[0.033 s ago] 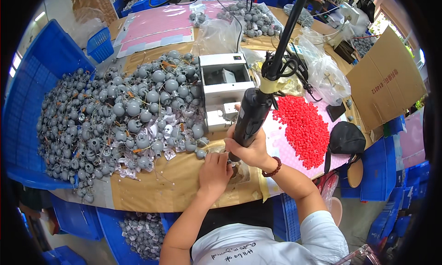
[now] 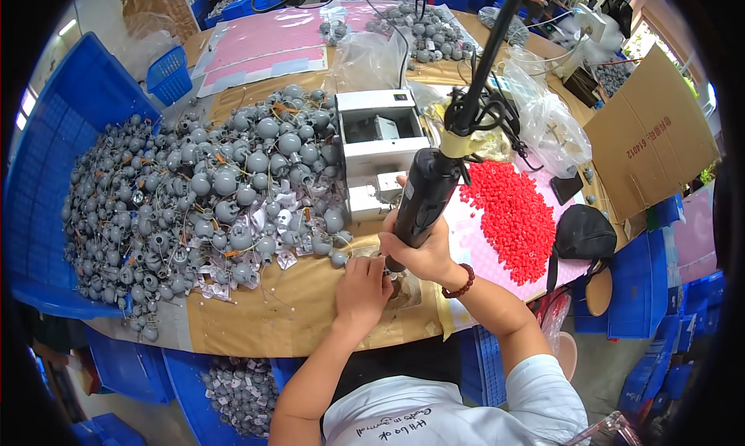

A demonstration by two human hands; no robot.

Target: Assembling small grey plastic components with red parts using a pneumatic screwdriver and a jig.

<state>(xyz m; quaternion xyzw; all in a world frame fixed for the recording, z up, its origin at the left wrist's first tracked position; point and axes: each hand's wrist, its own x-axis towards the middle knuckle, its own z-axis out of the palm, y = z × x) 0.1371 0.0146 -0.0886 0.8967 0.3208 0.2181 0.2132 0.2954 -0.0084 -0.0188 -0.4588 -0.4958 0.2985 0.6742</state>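
right hand (image 2: 423, 252) wrapped round the black driver (image 2: 427, 198), tip down by the front edge of the worktop (image 2: 256, 322) | left hand (image 2: 362, 291) right at the tip, can't tell if it's pinching anything | looks like the driving step tbh, next move wants steady downward pressure, fingertips clear | grey round parts (image 2: 225, 178) heaped toward left edge, red bits (image 2: 512, 221) toward right

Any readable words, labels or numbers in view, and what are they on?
Cardboard sheet: one line of printed characters and digits; I won't copy it out.
White shirt: dark script-style lettering; likewise not copied.
White slips: any print is too small to read.
Black tool in the right hand: no legible marking.
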